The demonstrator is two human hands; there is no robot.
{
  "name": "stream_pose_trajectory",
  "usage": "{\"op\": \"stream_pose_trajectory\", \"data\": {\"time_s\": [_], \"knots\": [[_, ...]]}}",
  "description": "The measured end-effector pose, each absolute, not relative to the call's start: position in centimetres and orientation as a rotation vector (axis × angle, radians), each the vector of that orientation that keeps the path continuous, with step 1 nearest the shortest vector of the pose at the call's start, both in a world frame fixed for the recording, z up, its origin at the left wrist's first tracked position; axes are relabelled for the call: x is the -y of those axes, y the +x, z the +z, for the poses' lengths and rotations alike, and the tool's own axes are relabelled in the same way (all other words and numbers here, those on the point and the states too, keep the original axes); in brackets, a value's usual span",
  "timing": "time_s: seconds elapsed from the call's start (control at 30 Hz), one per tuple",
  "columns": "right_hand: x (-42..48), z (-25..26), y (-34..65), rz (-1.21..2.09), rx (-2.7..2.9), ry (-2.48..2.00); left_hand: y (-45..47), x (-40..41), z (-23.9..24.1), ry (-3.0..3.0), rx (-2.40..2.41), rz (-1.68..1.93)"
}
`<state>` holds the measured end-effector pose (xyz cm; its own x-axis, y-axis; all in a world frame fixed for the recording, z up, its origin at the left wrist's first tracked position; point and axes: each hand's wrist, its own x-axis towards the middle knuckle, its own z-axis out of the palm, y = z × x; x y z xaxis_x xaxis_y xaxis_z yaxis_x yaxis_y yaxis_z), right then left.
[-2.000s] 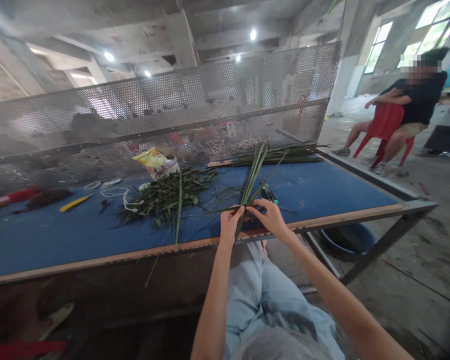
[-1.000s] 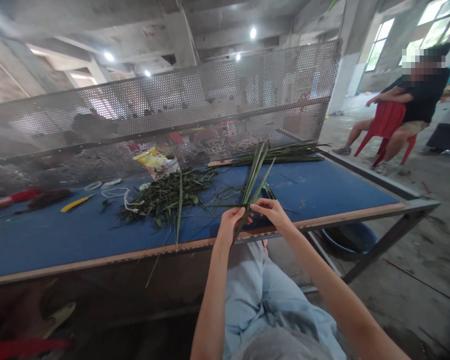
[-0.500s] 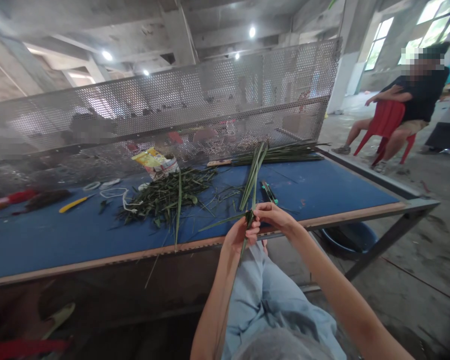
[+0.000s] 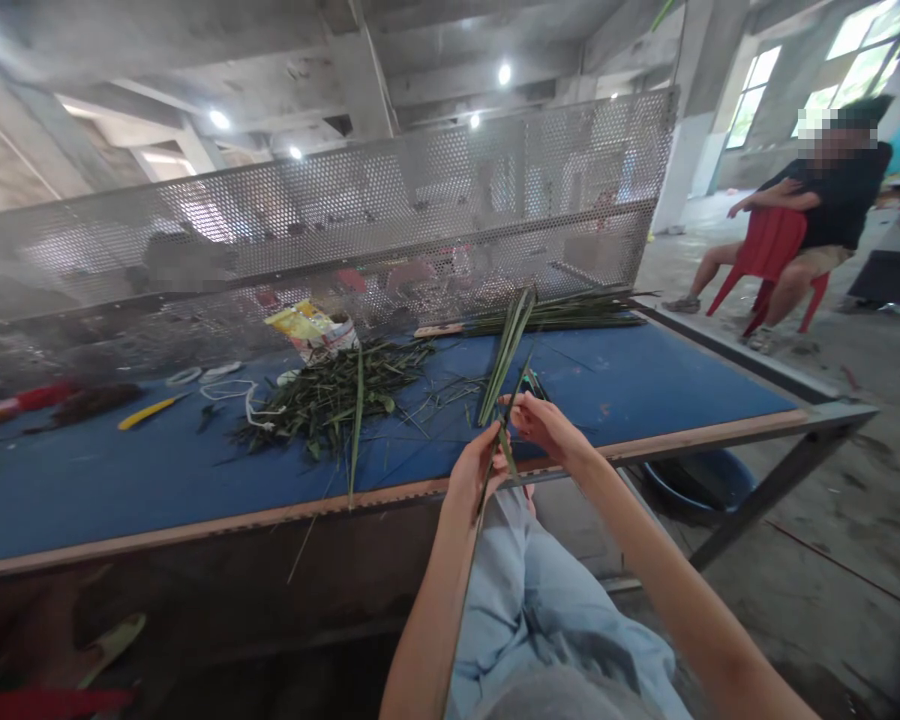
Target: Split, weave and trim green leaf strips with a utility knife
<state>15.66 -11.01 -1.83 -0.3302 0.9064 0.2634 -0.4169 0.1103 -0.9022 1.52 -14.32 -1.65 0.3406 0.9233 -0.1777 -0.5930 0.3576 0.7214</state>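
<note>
As we sit at the long work table, our two hands hold a bunch of long green leaf strips [image 4: 505, 358] up in the middle of the picture, just over the near edge of the blue tabletop [image 4: 645, 380]. The strips stick up and away from us, and a thin end hangs down toward our lap. Our left hand [image 4: 474, 475] is low, and its left fingers [image 4: 487, 470] curl closed around the bottom of the strips. Our right hand [image 4: 544, 428] is just beside it, and its right fingers [image 4: 514, 400] pinch narrow on the strips from the other side.

Our light blue pants [image 4: 547, 630] are under our hands. A big messy pile of cut green leaves [image 4: 330, 395] lies on the tabletop to the left of our hands. A neat bunch of long leaves [image 4: 562, 320] lies at the far edge, up and to the right of our hands. A white cord [image 4: 229, 390] and a yellow tool [image 4: 150, 411] are further left. A yellow bag [image 4: 307, 328] sits by the gray metal screen with small holes [image 4: 420, 190]. At the upper right, a person in a dark shirt [image 4: 832, 190] sits on a red plastic chair [image 4: 776, 245]. A blue tub [image 4: 701, 482] is on the floor under the table's right side.
</note>
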Motion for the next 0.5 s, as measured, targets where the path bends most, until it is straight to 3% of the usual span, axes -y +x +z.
{"op": "stream_pose_trajectory", "data": {"time_s": [0.3, 0.5], "knots": [[11.3, 1.6, 17.2, 1.111, 1.380, -0.700, -0.1, 14.2, -1.4, 1.323, -1.084, 1.230], [10.4, 1.2, 17.3, 1.497, 1.160, -0.539, -0.5, 13.5, -2.6, 1.326, -1.085, 1.279]]}}
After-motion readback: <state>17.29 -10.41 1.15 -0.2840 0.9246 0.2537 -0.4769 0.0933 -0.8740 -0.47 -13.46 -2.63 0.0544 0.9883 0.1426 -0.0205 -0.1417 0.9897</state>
